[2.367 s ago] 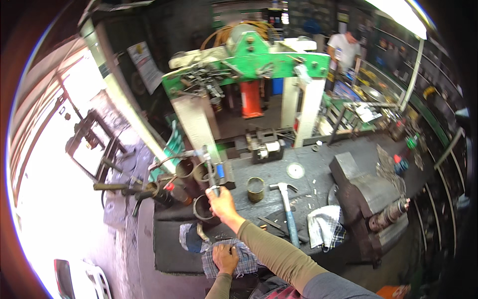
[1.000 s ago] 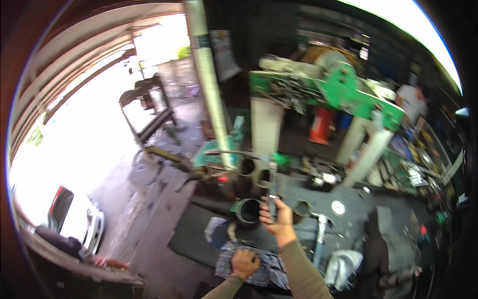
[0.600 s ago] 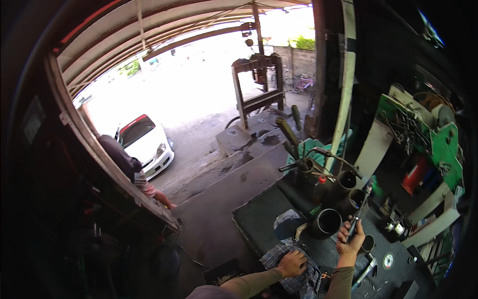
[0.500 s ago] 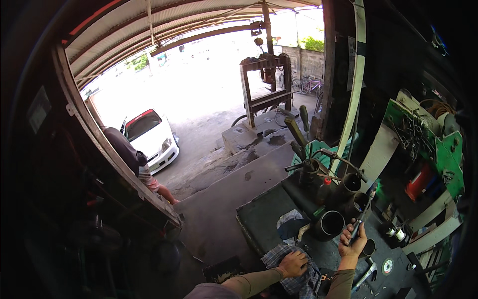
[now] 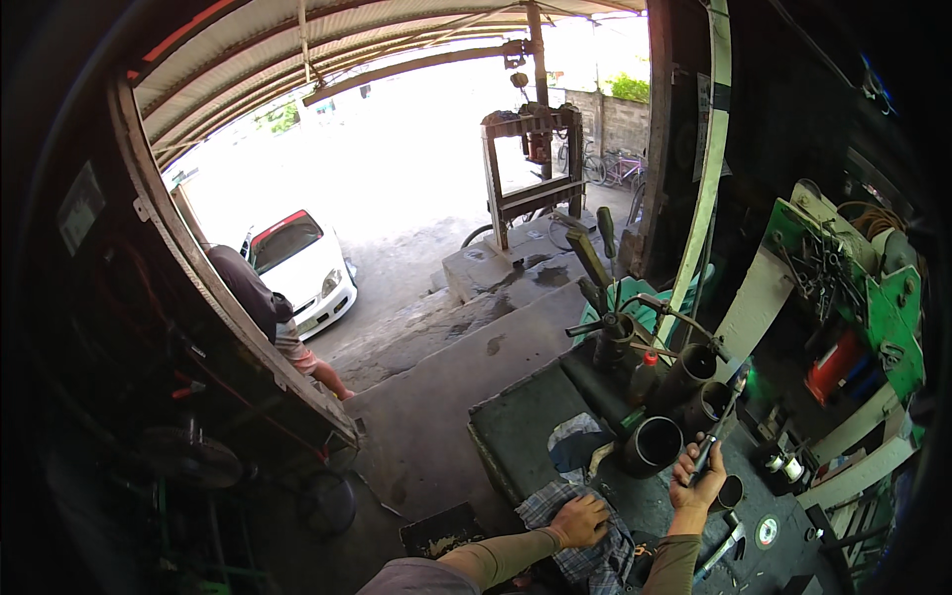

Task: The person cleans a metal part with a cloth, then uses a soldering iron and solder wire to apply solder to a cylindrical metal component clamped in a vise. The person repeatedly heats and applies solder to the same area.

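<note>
My left hand [image 5: 580, 521] rests on a blue-grey plaid cloth [image 5: 593, 557] at the near side of the dark workbench, its fingers curled over the bunched fabric. Raised over the bench, my right hand [image 5: 699, 478] is closed round the dark handle of a long hand tool [image 5: 708, 452]. A thin metal shaft points up and to the right from it; the tip is too small to make out. Just left of that hand stands a wide dark metal cylinder [image 5: 655, 446]. Near my right forearm lie a hammer [image 5: 722, 550] and a round disc [image 5: 767, 533].
More dark cylinders [image 5: 691, 371] stand behind, beside a red-capped bottle [image 5: 644, 377]. A crumpled cloth [image 5: 578, 444] lies farther left on the bench [image 5: 516, 421]. At right rises a green-and-white metal frame [image 5: 897, 312] hung with tools. A person [image 5: 260, 297] stands by the doorway; a white car [image 5: 302, 268] is outside.
The whole view has shifted very slightly. My left hand stays on the plaid cloth, and my right hand keeps hold of the tool in nearly the same place.
</note>
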Tool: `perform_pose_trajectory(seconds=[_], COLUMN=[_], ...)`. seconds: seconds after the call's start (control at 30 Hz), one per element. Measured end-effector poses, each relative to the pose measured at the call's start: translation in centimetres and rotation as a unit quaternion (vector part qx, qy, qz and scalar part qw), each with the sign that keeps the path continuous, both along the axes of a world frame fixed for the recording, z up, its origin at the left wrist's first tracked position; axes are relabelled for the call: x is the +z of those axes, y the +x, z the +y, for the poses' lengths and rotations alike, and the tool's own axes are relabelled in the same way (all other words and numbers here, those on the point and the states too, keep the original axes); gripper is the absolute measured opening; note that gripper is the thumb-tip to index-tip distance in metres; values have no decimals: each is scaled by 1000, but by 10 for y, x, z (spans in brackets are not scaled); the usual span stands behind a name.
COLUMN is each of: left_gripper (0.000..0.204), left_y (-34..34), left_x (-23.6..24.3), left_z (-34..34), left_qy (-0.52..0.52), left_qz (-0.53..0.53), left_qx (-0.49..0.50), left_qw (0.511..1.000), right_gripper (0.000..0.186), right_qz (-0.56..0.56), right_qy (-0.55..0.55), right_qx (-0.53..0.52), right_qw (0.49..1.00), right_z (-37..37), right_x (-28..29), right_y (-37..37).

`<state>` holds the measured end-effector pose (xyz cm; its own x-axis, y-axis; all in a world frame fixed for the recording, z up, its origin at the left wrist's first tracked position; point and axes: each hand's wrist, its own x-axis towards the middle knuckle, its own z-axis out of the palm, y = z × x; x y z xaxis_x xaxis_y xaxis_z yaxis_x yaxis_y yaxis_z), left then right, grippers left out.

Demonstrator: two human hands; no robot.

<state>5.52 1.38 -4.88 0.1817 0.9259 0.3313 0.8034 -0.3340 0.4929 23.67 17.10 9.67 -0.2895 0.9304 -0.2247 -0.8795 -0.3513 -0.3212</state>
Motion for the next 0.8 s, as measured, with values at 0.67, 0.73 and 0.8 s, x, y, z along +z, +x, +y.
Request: perform_pose_trajectory(seconds=[0.67,0.73,0.8], left_gripper=[19,18,18], left_y=[-1,-1,-1], left_x=[2,2,1], left_z=[3,3,2], left_qy=[53,54,56], left_qz=[-18,-22,-25], left_qx=[8,8,8], left_qw=[998,998,998], right_gripper=[40,39,39], right_qz=[-40,-43,-31], right_qy=[9,7,1], right_qx=[-12,-13,-8], right_qw=[999,999,999], right_z=[-2,-2,-2], right_x=[3,3,3], right_y=[-3,-3,-3])
